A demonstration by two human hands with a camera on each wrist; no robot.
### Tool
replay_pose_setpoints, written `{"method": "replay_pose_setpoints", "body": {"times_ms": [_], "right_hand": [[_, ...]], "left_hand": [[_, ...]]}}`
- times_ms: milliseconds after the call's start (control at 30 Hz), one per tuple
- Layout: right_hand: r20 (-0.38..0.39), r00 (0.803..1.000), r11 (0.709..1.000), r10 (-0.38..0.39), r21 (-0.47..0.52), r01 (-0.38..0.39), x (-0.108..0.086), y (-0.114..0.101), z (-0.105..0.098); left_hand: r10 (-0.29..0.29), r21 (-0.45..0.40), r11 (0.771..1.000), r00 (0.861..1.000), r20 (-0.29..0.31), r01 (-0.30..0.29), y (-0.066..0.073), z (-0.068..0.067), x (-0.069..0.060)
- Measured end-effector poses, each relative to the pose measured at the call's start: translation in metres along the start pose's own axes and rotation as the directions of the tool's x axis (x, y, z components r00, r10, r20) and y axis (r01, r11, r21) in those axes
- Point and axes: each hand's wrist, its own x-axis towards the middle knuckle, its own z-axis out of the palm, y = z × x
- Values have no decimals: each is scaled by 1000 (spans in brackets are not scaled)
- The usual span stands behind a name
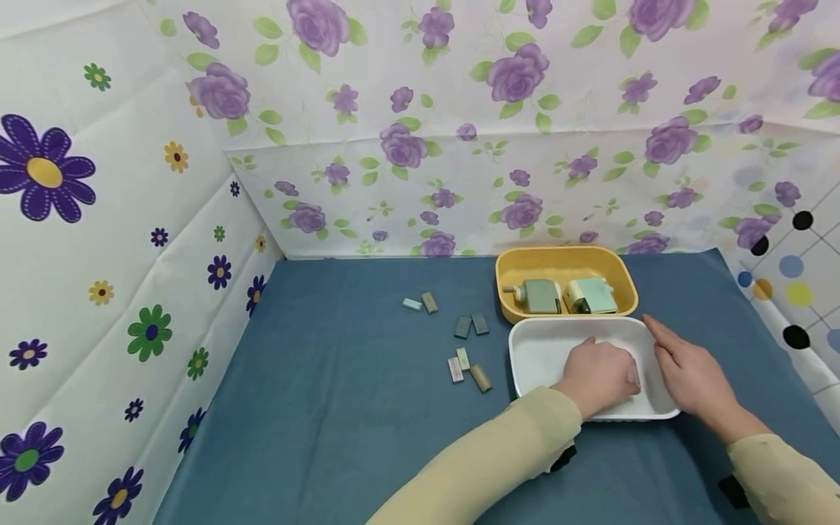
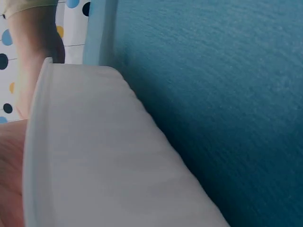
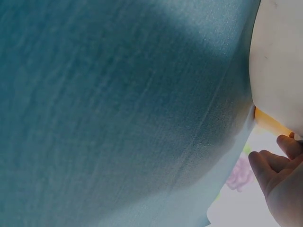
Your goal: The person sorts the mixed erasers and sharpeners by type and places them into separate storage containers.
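A white plastic tray [image 1: 541,357] lies on the blue cloth. My left hand [image 1: 600,373] reaches down inside it with the fingers bent; the fingertips are hidden, and whether they hold anything does not show. In the left wrist view, part of the left palm [image 2: 12,175] appears behind the tray's white wall [image 2: 104,151]. My right hand [image 1: 692,375] rests along the tray's right edge, its fingers extended and touching the rim. The right wrist view catches those fingers [image 3: 267,165] beside the white tray wall [image 3: 279,61].
Behind the white tray, touching or nearly touching it, stands a yellow tray [image 1: 564,255] holding a grey-green boxy item [image 1: 542,296] with a knob and a mint-and-cream one [image 1: 593,295]. Several small rectangular blocks [image 1: 462,327] lie left of the trays. Flowered sheets [image 1: 407,189] border the cloth.
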Motion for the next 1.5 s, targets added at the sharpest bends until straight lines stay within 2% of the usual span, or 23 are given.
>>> {"method": "replay_pose_setpoints", "body": {"times_ms": [100, 233, 433, 667, 933, 1033, 1167, 1300, 1433, 1500], "right_hand": [[2, 1000, 1000, -6, -6, 6, 1, 0, 1], [-2, 1000, 1000, -14, -17, 14, 2, 0, 2], [-5, 1000, 1000, -3, -17, 3, 2, 1, 3], [-8, 1000, 1000, 9, -8, -9, 2, 1, 3], [34, 999, 999, 39, -4, -39, 3, 2, 0], [45, 998, 999, 49, -1, -49, 3, 2, 1], [42, 998, 999, 47, 3, -47, 2, 2, 0], [41, 998, 998, 54, 6, -55, 1, 1, -1], [45, 997, 998, 69, 10, -69, 1, 0, 0], [45, 996, 997, 73, 10, -73, 2, -2, 0]], "left_hand": [[6, -21, 1000, 1000, -10, -6, -5, -3, -5], [10, -47, 999, 998, -64, -13, -15, -9, -16], [16, -124, 992, 990, -141, -34, -30, -22, -38], [-8, -197, 980, 983, -186, -29, -54, -35, -62], [-71, -332, 943, 950, -303, -36, -89, -40, -91], [-92, -368, 929, 946, -311, -31, -103, -40, -101], [-112, -382, 924, 942, -315, -18, -121, -37, -111], [-144, -387, 922, 942, -303, 17, -136, -30, -117], [-179, -413, 909, 943, -282, 49, -150, -20, -124], [-178, -428, 903, 943, -282, 43, -157, -16, -128]]}}
